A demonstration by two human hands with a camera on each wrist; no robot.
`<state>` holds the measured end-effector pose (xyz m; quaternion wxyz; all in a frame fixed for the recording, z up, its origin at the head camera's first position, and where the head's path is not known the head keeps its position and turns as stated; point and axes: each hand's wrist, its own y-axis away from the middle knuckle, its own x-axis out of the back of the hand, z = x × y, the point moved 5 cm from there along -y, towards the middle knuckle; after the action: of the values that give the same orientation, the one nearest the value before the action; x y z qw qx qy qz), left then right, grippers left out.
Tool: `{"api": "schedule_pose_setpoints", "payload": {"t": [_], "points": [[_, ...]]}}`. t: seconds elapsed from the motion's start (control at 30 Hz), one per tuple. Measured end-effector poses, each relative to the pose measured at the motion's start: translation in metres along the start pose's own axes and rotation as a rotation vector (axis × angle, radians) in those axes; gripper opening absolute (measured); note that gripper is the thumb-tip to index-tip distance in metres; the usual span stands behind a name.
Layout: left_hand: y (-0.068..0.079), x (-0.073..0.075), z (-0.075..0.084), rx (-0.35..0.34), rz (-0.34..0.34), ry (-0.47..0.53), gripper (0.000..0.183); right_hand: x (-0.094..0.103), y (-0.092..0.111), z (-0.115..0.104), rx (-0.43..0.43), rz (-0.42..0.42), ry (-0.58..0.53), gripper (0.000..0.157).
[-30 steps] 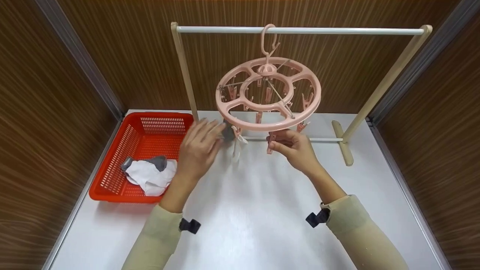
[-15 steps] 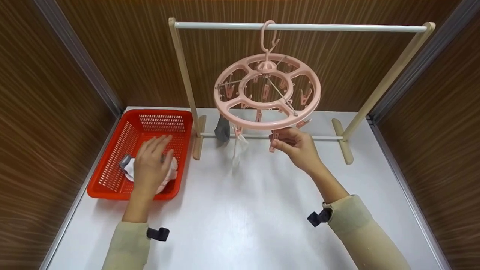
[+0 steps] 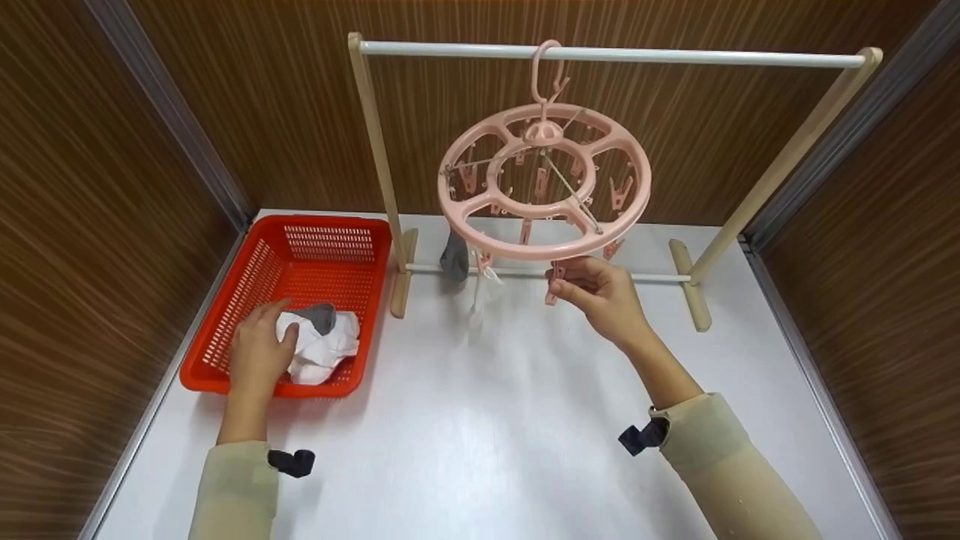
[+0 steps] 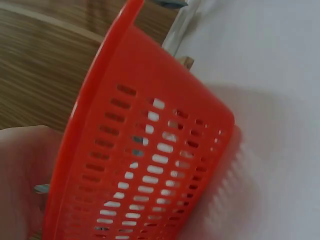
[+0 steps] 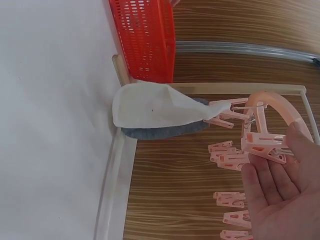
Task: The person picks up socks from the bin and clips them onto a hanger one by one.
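Observation:
In the head view my left hand (image 3: 259, 349) reaches into the red basket (image 3: 196, 381), bent over the left side of a pile of white cloth (image 3: 322, 349) and a grey piece (image 3: 321, 318). Whether its fingers grip any cloth is hidden. The basket wall (image 4: 150, 150) covers most of the left wrist view. My right hand (image 3: 607, 300) pinches a pink clothespin (image 3: 555, 285) at the front of the round pink hanger (image 3: 517, 248); its thumb presses that clothespin (image 5: 265, 145) in the right wrist view. Beside it, a white sock (image 5: 150, 106) hangs in front of a grey sock (image 5: 165, 132).
A white rail (image 3: 712, 57) on wooden posts (image 3: 784, 169) carries the hanger by its hook. Several other pink clothespins (image 5: 230, 199) dangle beneath the ring. The stand's lower bar (image 3: 517, 273) runs behind the hanging socks. Wood-patterned walls (image 3: 885, 225) enclose the white tabletop (image 3: 480, 435).
My left hand has moved from beside the hanging grey sock leftward and down into the basket, to the left side of the cloth pile. My right hand stays on the same clothespin.

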<state>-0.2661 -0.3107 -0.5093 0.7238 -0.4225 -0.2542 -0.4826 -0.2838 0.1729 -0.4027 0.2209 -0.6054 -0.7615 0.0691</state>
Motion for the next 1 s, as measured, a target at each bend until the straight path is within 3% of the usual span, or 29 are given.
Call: {"api": "schedule_pose_setpoints", "payload": {"t": [0.23, 0.5, 0.77, 1.0], "points": [[-0.003, -0.002, -0.019, 0.136, -0.151, -0.014, 0.046, 0.002, 0.003, 0.003, -0.004, 0.012, -0.016, 0.022], [-0.008, -0.004, -0.027, 0.274, -0.313, -0.024, 0.052, 0.006, 0.004, 0.002, -0.027, 0.015, 0.001, 0.023], [-0.007, -0.005, -0.037, 0.418, -0.387, -0.047, 0.062, 0.005, 0.005, 0.003, -0.011, 0.012, 0.008, 0.025], [-0.01, -0.009, -0.045, 0.446, -0.511, 0.027, 0.066, 0.006, 0.005, 0.002, -0.006, 0.01, -0.016, 0.024]]}}
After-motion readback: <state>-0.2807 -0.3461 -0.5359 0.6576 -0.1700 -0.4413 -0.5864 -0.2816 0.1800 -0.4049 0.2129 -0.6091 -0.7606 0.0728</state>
